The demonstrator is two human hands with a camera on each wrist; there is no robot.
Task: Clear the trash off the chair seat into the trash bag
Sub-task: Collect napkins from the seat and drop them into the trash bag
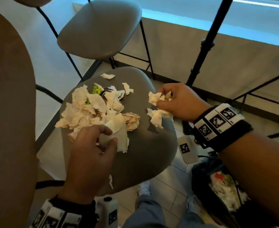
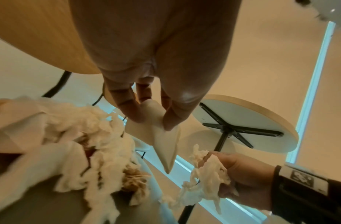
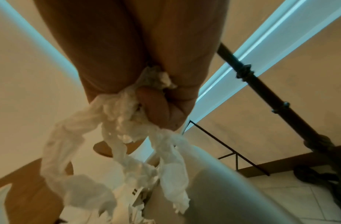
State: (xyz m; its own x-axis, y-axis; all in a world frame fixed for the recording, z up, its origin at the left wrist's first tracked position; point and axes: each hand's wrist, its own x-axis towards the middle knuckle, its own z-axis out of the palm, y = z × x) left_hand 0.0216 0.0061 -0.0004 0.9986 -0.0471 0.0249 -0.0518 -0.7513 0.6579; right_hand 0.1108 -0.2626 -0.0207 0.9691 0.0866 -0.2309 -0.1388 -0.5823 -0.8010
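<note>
A pile of crumpled tissues and paper scraps [image 1: 92, 109] lies on the grey chair seat [image 1: 143, 153], mostly on its left half. My left hand [image 1: 105, 139] pinches a folded white napkin [image 1: 119, 137] at the near edge of the pile; the left wrist view shows this napkin [image 2: 165, 144] between thumb and fingers. Over the seat's right edge, my right hand [image 1: 165, 101] grips a wad of torn white tissue [image 1: 156, 111], with strips of the tissue [image 3: 127, 136] hanging below the fist. The black trash bag [image 1: 206, 178] stands open on the floor at lower right, holding trash.
A second grey chair [image 1: 99, 28] stands behind the seat. A brown rounded surface [image 1: 9, 112] fills the left side. A black tripod pole [image 1: 202, 46] rises at the right. My legs and a shoe [image 1: 145, 188] are on the tiled floor below the seat.
</note>
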